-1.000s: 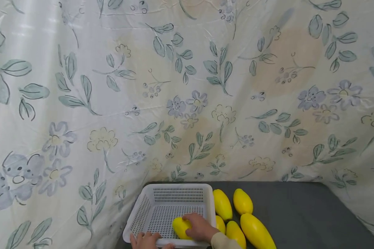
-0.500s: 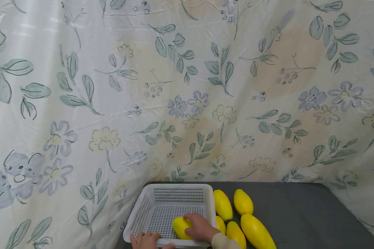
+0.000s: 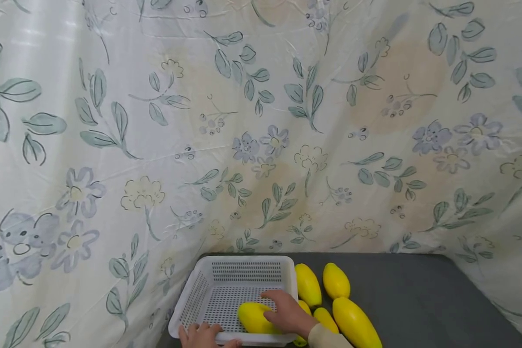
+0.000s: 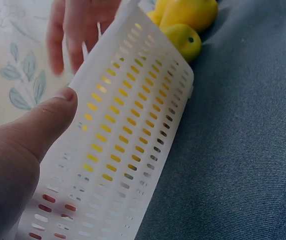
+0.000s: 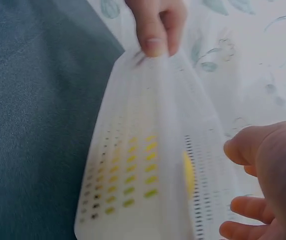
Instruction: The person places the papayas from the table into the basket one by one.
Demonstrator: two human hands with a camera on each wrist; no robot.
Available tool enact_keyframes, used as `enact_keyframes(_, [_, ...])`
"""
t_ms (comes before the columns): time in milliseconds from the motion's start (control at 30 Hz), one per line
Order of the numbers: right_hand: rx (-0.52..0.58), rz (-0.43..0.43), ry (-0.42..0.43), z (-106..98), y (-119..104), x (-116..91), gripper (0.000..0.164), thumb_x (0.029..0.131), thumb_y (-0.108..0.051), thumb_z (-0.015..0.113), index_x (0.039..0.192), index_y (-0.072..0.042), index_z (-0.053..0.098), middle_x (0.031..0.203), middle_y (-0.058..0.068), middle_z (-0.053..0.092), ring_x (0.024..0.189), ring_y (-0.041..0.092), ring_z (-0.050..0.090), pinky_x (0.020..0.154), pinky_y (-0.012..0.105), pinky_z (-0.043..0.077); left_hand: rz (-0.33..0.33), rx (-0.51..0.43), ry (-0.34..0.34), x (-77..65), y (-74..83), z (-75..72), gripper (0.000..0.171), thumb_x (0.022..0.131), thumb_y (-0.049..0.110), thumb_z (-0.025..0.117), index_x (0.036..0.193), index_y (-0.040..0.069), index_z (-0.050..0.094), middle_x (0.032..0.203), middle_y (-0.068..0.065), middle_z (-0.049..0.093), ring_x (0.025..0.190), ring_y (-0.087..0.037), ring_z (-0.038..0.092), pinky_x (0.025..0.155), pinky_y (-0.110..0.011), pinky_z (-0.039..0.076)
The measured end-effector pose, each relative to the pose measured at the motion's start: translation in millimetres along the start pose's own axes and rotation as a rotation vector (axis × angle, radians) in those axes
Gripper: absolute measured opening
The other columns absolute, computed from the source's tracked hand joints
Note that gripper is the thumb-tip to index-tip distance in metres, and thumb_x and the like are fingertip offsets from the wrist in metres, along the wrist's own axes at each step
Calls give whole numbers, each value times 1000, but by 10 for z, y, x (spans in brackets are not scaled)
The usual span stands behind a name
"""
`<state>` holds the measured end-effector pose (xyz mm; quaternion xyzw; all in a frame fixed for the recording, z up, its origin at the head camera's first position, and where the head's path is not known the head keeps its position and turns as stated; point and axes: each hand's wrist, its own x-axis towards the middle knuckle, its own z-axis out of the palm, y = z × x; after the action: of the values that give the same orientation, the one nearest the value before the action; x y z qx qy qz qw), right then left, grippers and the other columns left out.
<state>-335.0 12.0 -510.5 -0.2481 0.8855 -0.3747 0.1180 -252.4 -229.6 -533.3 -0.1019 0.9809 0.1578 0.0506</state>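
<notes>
A white perforated plastic basket (image 3: 187, 299) stands on the dark table in the head view. Inside, by its near right corner, lies a yellow oblong fruit (image 3: 253, 318). My left hand (image 3: 200, 336) grips the near rim, thumb outside and fingers over the edge. Above the fruit is my right hand (image 3: 287, 314), its fingers spread and apart from the fruit. The right wrist view shows nothing between those fingers (image 5: 253, 207). Through the basket's slots in the left wrist view, the yellow of the fruit (image 4: 125, 100) shows.
Several more yellow fruits lie right of the basket, among them a long one (image 3: 355, 321) and a shorter one (image 3: 336, 280). The dark table top (image 3: 422, 299) extends to the right. A floral curtain (image 3: 261, 121) hangs behind and at both sides.
My right hand has let go of the fruit in the basket and opened, lifting slightly to the right. More of the fruit shows now. The left hand stays on the rim.
</notes>
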Motion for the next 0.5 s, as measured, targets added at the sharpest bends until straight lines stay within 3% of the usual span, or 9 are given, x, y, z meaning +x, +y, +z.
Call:
enact_keyframes(233, [52, -60, 103, -371, 154, -401, 42, 93, -29, 64, 131, -12, 56, 134, 9, 55, 117, 28, 53, 100, 56, 45, -3, 5, -11, 11, 39, 3, 83, 61, 89, 57, 97, 16, 71, 99, -13, 64, 106, -46, 50, 103, -81, 4])
enact_keyframes(500, [45, 101, 317, -860, 493, -867, 49, 88, -37, 71, 130, -16, 58, 134, 7, 57, 124, 32, 53, 100, 59, 44, -12, 66, -54, 126, -20, 82, 88, 60, 94, 49, 102, 19, 69, 108, -14, 64, 111, -47, 49, 103, -81, 5])
